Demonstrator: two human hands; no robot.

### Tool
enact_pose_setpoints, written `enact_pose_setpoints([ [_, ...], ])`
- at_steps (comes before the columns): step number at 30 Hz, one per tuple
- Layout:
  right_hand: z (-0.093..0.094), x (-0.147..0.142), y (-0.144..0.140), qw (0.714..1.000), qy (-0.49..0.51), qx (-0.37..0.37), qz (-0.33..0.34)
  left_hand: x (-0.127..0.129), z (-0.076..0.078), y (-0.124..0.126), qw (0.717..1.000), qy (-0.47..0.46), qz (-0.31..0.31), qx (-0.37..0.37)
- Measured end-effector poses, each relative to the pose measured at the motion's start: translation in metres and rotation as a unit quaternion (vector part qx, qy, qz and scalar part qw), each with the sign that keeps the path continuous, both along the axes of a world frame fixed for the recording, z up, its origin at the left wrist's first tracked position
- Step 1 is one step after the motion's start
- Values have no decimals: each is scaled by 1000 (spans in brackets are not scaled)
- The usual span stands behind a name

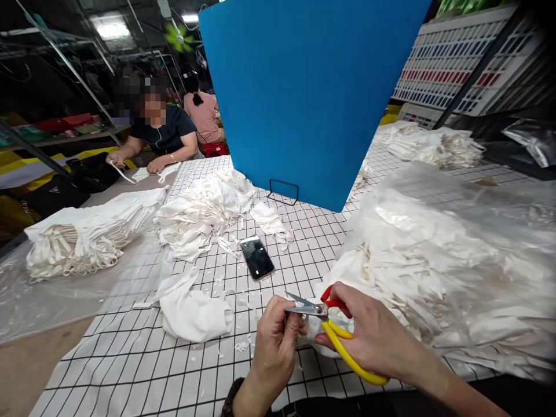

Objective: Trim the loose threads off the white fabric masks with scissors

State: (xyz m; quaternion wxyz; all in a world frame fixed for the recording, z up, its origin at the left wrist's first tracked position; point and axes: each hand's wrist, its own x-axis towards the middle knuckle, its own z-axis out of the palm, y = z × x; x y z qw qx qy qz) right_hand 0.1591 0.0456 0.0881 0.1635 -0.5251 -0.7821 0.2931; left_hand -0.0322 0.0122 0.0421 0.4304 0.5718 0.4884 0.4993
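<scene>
My right hand (369, 327) grips a pair of scissors (320, 310) with one red and one yellow handle. Its blades are parted and point left, at the fingertips of my left hand (278, 330). Thumb and fingers of that hand are pinched on a white cloth piece (315, 331), mostly hidden behind my hands. To the left a single white cloth piece with a strap (191, 313) lies crumpled, with small white scraps (243, 346) strewn beside it. A large heap of white cloth pieces (399, 278), partly under clear plastic, lies at my right.
On the grid-patterned cloth (143, 359) lies a phone (257, 258). Behind it are a loose white pile (204, 214) and a tall blue panel (299, 98). A neat white stack (82, 234) sits left. Across the table a person (165, 136) handles white cloth. White crates (460, 63) stand right.
</scene>
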Motion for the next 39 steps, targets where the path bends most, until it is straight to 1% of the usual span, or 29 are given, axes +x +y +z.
enact_pose_setpoints([
  [7,-1,1,-2,1000,-13,-12,-1,-2,-1,-2,1000,-4,-8,-9],
  [14,-5,5,-3,999,-45,-7,4,-2,5,-5,999,-1,-29,-35],
  [19,-1,6,-2,998,-59,3,22,-5,6,-6,997,-18,-57,-41],
  [22,0,3,-2,998,-56,-1,27,-6,6,-7,997,-25,-58,-44],
  [24,-2,2,-2,998,-50,-10,22,-6,5,-8,996,-38,-59,-58],
  [26,-6,4,-1,999,-16,-43,16,-6,4,-8,994,-60,-57,-69],
  [28,-11,10,3,994,56,-92,-1,-9,4,-7,994,-81,-40,-66],
  [30,-17,19,10,980,142,-132,-41,-19,3,-5,992,-113,-3,-58],
  [32,-22,29,18,963,207,-147,-95,-36,3,-3,985,-163,41,-48],
  [33,-25,33,21,956,222,-153,-119,-47,3,-2,978,-191,66,-42],
  [34,-27,36,24,951,226,-159,-136,-59,2,-2,972,-215,93,-34],
  [36,-31,38,26,950,210,-181,-142,-84,-1,-2,960,-238,145,-21],
  [37,-33,37,26,951,198,-194,-135,-96,-3,-3,960,-226,166,-22],
  [39,-37,32,22,953,180,-216,-112,-118,-12,-7,967,-160,192,-44],
])
